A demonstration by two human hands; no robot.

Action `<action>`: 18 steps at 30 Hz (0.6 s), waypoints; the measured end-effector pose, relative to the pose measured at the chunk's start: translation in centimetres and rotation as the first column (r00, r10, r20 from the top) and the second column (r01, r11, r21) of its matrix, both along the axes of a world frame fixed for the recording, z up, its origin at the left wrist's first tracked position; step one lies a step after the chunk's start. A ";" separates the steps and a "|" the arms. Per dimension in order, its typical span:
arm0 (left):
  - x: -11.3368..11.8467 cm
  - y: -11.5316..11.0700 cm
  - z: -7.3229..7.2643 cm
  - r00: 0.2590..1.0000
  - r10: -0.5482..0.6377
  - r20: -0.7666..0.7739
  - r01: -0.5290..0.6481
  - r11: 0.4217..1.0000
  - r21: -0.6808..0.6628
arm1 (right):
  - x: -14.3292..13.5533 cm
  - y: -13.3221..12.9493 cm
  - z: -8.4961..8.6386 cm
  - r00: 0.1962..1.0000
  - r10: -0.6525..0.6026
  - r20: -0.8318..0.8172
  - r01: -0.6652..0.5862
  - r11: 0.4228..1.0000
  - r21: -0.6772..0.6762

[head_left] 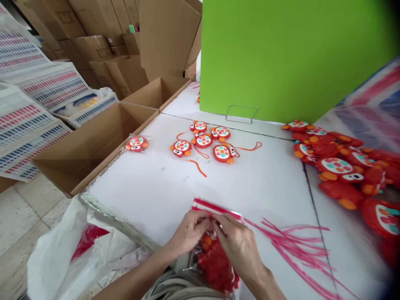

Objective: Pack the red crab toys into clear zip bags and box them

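Note:
My left hand [190,232] and my right hand [239,241] meet at the table's near edge. Fingers of both are pinched together on a clear plastic bag [233,277], their exact grip partly hidden. Inside the bag shows something red, with an orange part near the top. A red-striped clear strip [215,205] lies flat just beyond my fingertips. Farther up the table sit several red turtle-like toys [203,140] with white faces, coloured dots and orange cords. One more toy in a clear wrapper [137,143] rests at the left edge, by a cardboard box.
Pink plastic strips [296,241] spread to my right. A heap of red toys [340,166] fills the table's right side. Open cardboard boxes [90,146] line the left edge. A green panel [281,58] stands at the back, a wire stand [242,113] before it.

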State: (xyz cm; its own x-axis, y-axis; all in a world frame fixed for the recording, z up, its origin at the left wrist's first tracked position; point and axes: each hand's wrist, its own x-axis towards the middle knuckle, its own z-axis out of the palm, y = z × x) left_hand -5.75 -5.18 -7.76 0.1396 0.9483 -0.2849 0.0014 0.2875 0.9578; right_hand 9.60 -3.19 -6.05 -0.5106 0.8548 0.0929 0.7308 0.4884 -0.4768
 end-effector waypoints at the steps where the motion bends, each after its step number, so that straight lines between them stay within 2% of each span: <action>1: 0.0 0.0 0.1 1.000 -0.009 -0.015 0.009 1.000 0.011 | -0.3 0.0 0.0 1.000 -0.001 0.016 0.001 1.000 0.005; 4: 0.4 -0.1 0.4 0.990 0.003 -0.142 0.007 0.998 0.067 | -1.1 0.0 0.0 0.997 0.005 0.081 -0.008 0.999 0.038; 7: 0.8 -0.5 0.7 0.943 0.004 -0.332 0.043 0.990 0.134 | -1.5 0.1 0.1 0.996 -0.011 0.090 0.006 0.998 0.062; 9: 0.9 -0.7 0.9 0.912 -0.027 -0.409 0.089 0.987 0.135 | -1.2 0.3 0.3 0.998 -0.064 0.003 0.064 0.997 0.036; 11: 0.7 -0.9 0.9 0.908 -0.038 -0.416 0.096 0.988 0.118 | 0.2 0.3 0.5 0.977 -0.169 -0.127 0.166 0.986 -0.036; 13: 0.3 -0.9 0.8 0.931 -0.034 -0.364 0.072 0.993 0.092 | 3.2 0.0 0.3 0.922 -0.335 -0.195 0.317 0.941 -0.120; 14: 0.1 -0.9 0.6 0.945 -0.028 -0.327 0.055 0.996 0.075 | 5.4 -0.3 0.0 0.883 -0.432 -0.182 0.409 0.900 -0.153; 16: -0.3 -0.8 0.2 0.964 -0.016 -0.267 0.029 0.999 0.045 | 10.6 -1.0 -0.9 0.780 -0.620 -0.083 0.598 0.778 -0.192; 18: -0.7 -0.7 -0.2 0.971 -0.007 -0.240 0.011 1.000 0.015 | 16.1 -2.1 -2.2 0.696 -0.714 0.074 0.712 0.674 -0.197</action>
State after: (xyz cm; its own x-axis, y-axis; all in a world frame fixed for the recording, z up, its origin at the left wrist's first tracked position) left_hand -6.40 -5.86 -7.95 0.0772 0.9520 -0.2961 0.2341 0.2714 0.9336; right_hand 25.69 -5.24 -8.26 0.2618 0.9582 -0.1157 0.8130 -0.2835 -0.5085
